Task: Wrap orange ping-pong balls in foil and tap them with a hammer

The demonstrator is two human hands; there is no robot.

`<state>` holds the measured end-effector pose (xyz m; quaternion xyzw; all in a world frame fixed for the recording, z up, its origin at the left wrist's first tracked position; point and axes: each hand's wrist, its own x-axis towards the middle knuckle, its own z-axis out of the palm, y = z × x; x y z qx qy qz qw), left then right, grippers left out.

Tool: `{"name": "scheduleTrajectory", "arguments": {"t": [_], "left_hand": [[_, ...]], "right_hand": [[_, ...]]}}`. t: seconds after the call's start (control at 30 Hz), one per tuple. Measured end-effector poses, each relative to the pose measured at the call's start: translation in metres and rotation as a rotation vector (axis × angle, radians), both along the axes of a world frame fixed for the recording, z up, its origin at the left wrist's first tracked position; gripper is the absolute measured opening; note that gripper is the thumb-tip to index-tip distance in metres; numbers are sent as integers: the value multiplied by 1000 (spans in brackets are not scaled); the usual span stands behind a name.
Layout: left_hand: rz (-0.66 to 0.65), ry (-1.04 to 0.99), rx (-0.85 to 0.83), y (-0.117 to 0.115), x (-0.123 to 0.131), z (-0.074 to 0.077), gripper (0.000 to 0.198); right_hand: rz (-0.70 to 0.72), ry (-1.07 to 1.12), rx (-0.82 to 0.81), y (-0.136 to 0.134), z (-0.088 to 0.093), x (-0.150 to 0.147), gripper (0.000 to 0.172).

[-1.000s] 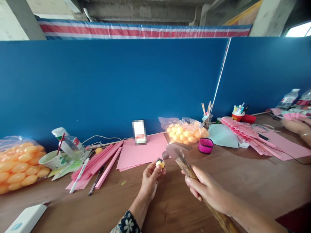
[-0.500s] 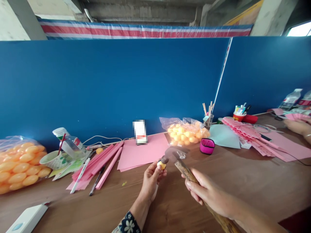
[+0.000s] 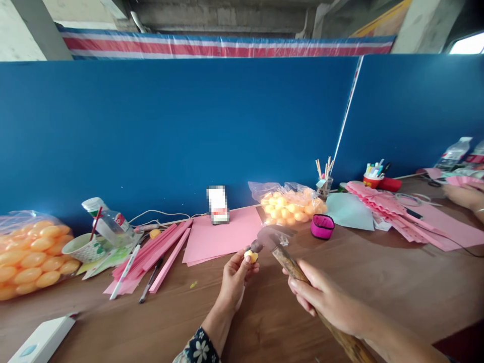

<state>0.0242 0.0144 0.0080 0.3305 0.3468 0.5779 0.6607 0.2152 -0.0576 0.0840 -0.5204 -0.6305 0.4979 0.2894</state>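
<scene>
My right hand (image 3: pixel 321 292) is wrapped round the wooden handle of a claw hammer (image 3: pixel 288 263). Its dark metal head is in front of my left hand, with the rounded striking face at or against a small yellow object. My left hand (image 3: pixel 235 280) pinches that yellow object (image 3: pixel 250 257) between thumb and fingers, above the table. A dark bit shows at its top, too small to make out. Behind the hammer lies a clear bag of orange balls (image 3: pixel 289 207), with a magenta band (image 3: pixel 322 227) to its right.
Pink paper sheets (image 3: pixel 223 239) and a blurred-out phone-like item (image 3: pixel 218 205) are ahead. Pink strips (image 3: pixel 155 252), pens, a paper cup (image 3: pixel 83 249), a bottle (image 3: pixel 109 222) and another ball bag (image 3: pixel 34 257) are left. At far right is another person's hand (image 3: pixel 465 196).
The hammer and both hands hold nearly the same place. The hammer head is sharper now, with its face slightly nearer the yellow object.
</scene>
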Motion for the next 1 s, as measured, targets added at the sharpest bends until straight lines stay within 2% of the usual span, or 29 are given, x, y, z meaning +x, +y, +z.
{"name": "scheduleTrajectory", "arguments": {"t": [0.27,0.8,1.0], "left_hand": [[20,98,26,-2,2,-1,39],[17,98,18,-3,2,1,43],[9,53,44,-3,2,-1,38]], "right_hand": [[7,-27,-11,-1,1,1,21],[-32,-24,-19,-2,1,3,30],[-15,-19,-5,0,-1,5,26]]}}
